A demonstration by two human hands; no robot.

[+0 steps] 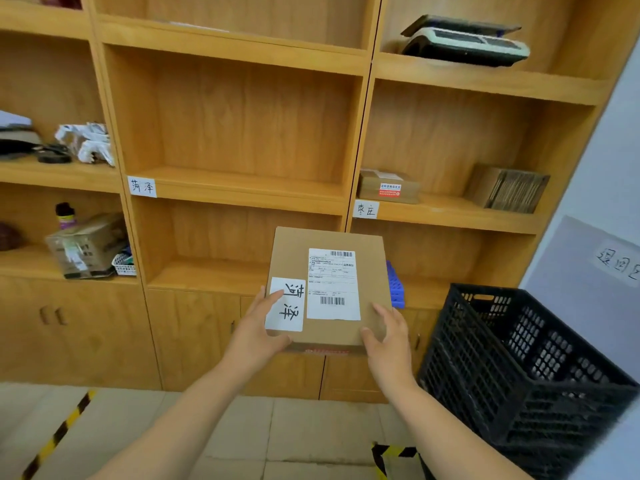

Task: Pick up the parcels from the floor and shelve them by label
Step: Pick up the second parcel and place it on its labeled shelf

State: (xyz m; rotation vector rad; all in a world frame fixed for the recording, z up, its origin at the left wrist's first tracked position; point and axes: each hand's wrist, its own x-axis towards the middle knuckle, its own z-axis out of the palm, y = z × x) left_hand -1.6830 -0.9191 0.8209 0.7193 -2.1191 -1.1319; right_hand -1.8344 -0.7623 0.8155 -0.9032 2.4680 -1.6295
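The parcel (325,289), a flat cardboard box bearing a printed shipping label and a handwritten white label (285,304), is held at the centre of the frame in front of the wooden shelving (242,188). The left hand (258,329) grasps its lower left corner and the right hand (389,336) its lower right corner, fingers clenched on the box edges. A shelf tag (142,186) sits at centre left, and a black crate (526,368) stands at lower right.
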